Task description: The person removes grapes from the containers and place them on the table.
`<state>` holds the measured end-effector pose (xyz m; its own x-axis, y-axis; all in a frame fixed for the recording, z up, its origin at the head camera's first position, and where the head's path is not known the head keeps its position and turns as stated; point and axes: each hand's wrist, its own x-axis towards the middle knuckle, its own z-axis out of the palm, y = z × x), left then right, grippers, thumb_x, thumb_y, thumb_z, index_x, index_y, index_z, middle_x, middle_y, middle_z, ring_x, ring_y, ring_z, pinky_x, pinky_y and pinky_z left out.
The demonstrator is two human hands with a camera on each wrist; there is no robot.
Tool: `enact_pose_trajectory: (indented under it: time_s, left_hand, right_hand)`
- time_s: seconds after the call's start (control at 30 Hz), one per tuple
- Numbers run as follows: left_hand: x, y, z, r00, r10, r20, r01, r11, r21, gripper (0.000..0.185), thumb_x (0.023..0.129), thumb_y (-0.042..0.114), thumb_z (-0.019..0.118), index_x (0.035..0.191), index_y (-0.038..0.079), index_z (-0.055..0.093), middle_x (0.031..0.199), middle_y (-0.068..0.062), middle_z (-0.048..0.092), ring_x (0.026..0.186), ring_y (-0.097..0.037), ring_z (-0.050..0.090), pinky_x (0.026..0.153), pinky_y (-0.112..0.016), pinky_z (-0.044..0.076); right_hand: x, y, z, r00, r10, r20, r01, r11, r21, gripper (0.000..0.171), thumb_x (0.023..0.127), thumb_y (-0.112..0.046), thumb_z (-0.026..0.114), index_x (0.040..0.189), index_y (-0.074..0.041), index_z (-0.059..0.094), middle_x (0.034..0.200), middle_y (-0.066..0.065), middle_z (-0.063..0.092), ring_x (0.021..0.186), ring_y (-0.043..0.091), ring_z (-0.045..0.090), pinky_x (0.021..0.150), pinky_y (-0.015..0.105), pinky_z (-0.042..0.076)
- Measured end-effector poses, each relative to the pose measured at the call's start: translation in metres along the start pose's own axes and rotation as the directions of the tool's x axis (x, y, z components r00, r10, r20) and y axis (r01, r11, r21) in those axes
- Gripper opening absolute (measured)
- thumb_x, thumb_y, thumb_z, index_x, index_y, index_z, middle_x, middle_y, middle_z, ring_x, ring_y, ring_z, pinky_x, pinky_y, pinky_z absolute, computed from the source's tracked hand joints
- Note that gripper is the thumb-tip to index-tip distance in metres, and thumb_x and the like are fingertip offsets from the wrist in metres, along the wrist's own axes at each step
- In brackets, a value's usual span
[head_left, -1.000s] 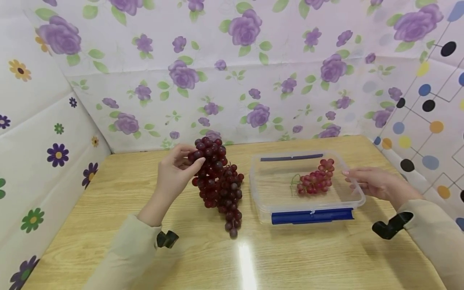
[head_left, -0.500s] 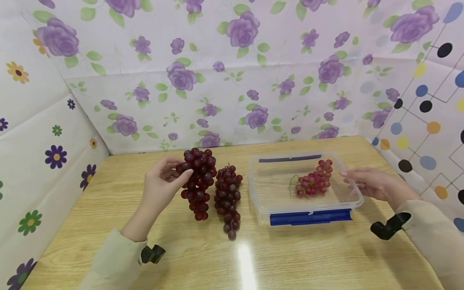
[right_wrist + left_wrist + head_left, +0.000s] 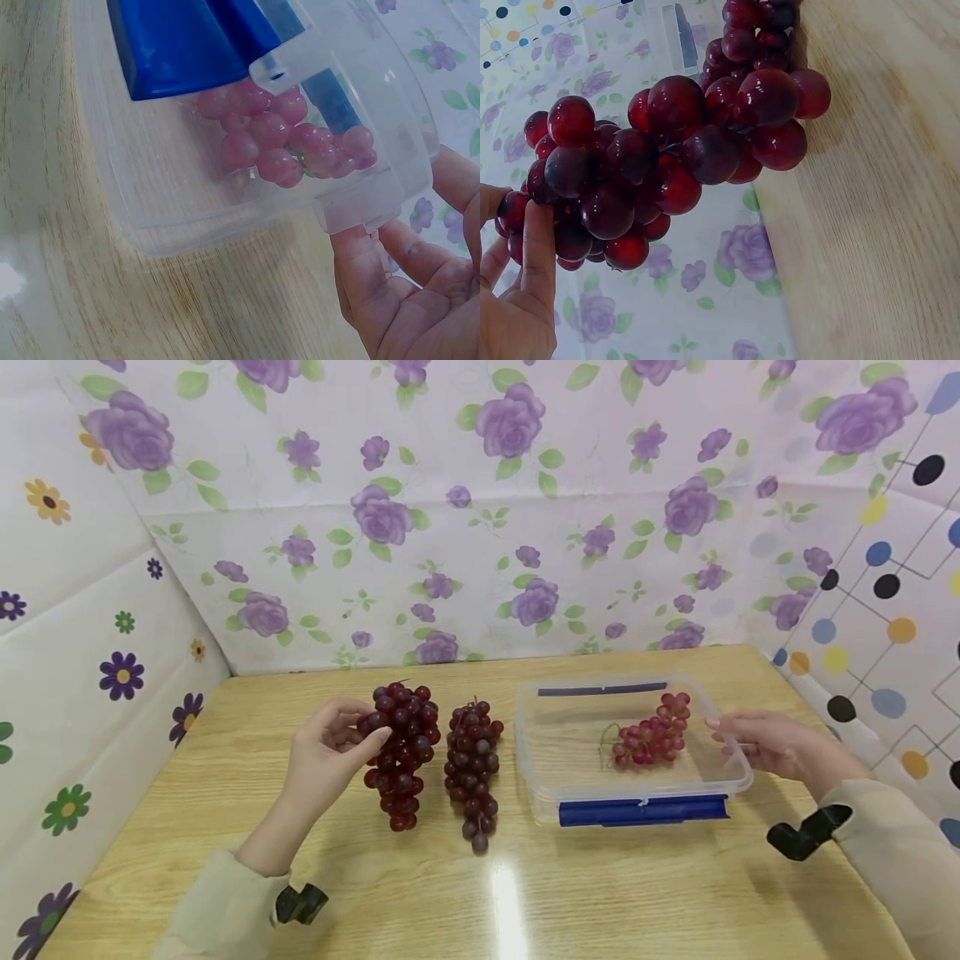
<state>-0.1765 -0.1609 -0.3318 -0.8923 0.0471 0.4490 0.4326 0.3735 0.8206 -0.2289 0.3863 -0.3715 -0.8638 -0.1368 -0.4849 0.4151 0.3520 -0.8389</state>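
Grapes, a dark red bunch (image 3: pixel 399 752), are pinched near the top by the left hand (image 3: pixel 327 758), tail resting on the wooden table (image 3: pixel 645 893). A second dark bunch (image 3: pixel 472 768) lies at its 3 o'clock. Further right, the right hand (image 3: pixel 772 745), fingers relaxed, touches the clear container (image 3: pixel 731 760) holding pink grapes (image 3: pixel 651 737). No writing is readable.

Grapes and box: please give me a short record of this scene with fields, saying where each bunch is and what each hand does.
left hand: grips the held dark bunch at its top
second dark bunch: lies on the table, between the held bunch and the box
pink bunch: inside the clear box
right hand: fingers at the box's right rim
box clips: blue, on near and far sides
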Motion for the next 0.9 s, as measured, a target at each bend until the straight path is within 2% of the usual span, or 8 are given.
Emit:
enact_pose_trajectory:
  time_s: [0.07,0.17,0.5,0.73,0.9]
  left_hand:
    - [-0.002,0.000,-0.001,1.000,-0.002,0.003,0.002,1.000,-0.007,0.021,0.082,0.002,0.072,0.101,0.000,0.062,0.084,0.011,0.066,0.062,-0.005,0.060,0.055,-0.019,0.050]
    - [-0.005,0.001,-0.003,1.000,-0.013,0.013,0.013,1.000,-0.017,0.021,0.082,0.002,0.072,0.101,0.000,0.062,0.085,0.011,0.066,0.062,-0.006,0.060,0.055,-0.019,0.051]
    - [-0.018,-0.002,-0.003,0.994,-0.087,0.069,0.089,0.996,-0.023,0.022,0.084,0.004,0.071,0.103,0.001,0.061,0.091,-0.009,0.066,0.063,-0.008,0.062,0.055,-0.024,0.053]
    - [-0.022,-0.008,-0.001,0.987,-0.135,0.082,0.137,0.990,-0.017,0.022,0.085,0.005,0.070,0.104,0.000,0.060,0.093,-0.014,0.065,0.065,-0.007,0.061,0.057,-0.026,0.055]
    - [-0.022,-0.012,0.000,0.989,-0.133,0.069,0.134,0.991,-0.009,0.022,0.085,0.006,0.070,0.104,0.001,0.061,0.098,-0.012,0.063,0.067,-0.009,0.062,0.057,-0.023,0.053]
  right_hand:
    - [0.000,0.001,0.000,1.000,0.003,-0.002,-0.003,1.000,0.001,0.079,0.096,-0.040,0.054,0.146,0.010,0.018,0.112,0.001,0.060,0.095,0.010,0.061,0.082,0.028,0.054]
    - [0.000,0.001,0.001,1.000,0.002,-0.003,-0.002,1.000,0.002,0.079,0.096,-0.039,0.054,0.146,0.011,0.018,0.114,0.003,0.059,0.094,0.010,0.062,0.082,0.028,0.054]
    - [-0.002,-0.001,0.002,1.000,-0.008,-0.011,0.008,1.000,0.024,0.078,0.097,-0.036,0.053,0.146,0.012,0.016,0.106,-0.001,0.059,0.085,0.009,0.064,0.077,0.026,0.055]
    - [-0.003,-0.002,0.004,1.000,-0.010,-0.016,0.010,1.000,0.027,0.078,0.097,-0.036,0.053,0.145,0.012,0.015,0.101,-0.004,0.059,0.084,0.009,0.063,0.077,0.026,0.055]
    - [-0.003,-0.001,0.005,1.000,-0.011,-0.017,0.012,1.000,0.026,0.078,0.097,-0.036,0.053,0.146,0.012,0.015,0.109,0.002,0.059,0.084,0.010,0.063,0.077,0.026,0.055]
